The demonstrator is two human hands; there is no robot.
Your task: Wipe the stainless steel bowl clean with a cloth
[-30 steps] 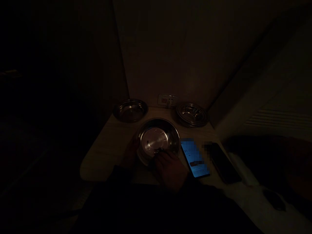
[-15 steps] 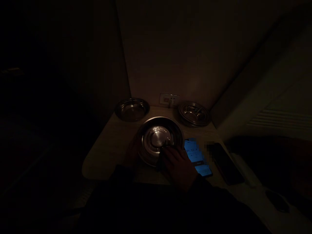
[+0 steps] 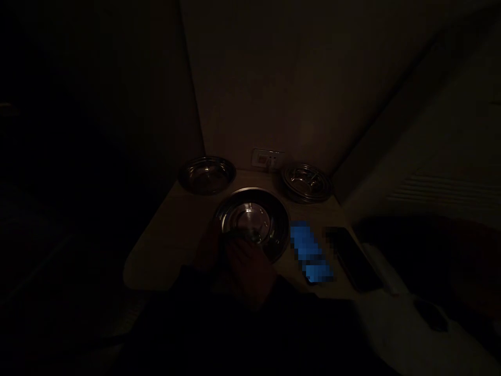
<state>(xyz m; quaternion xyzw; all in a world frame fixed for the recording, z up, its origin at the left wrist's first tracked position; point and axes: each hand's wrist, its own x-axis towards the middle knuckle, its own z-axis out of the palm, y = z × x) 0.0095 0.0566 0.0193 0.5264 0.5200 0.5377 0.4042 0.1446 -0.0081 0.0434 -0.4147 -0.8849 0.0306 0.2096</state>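
A shiny round steel bowl (image 3: pixel 274 209) stands on the small table, open side up. My left hand (image 3: pixel 207 245) is at its left edge, closed around the rim, its fingers mostly lost in the dark. Over the near rim lies my right hand (image 3: pixel 248 266), its fingers bent and pressing a dark, soft-looking cloth (image 3: pixel 227 243) against the near left part of the bowl. The cloth is mostly hidden and very dim.
Behind are a steel dish (image 3: pixel 207 177) at left and a stack of steel plates (image 3: pixel 307 183) at right, below a wall socket (image 3: pixel 268 158). A lit phone (image 3: pixel 311 253) and a dark phone (image 3: pixel 356 261) lie to the right on the pale table (image 3: pixel 156 250).
My right hand with the cloth has swung from the bowl's near right side to its near left, close to my left hand. My left hand has stayed at the left rim.
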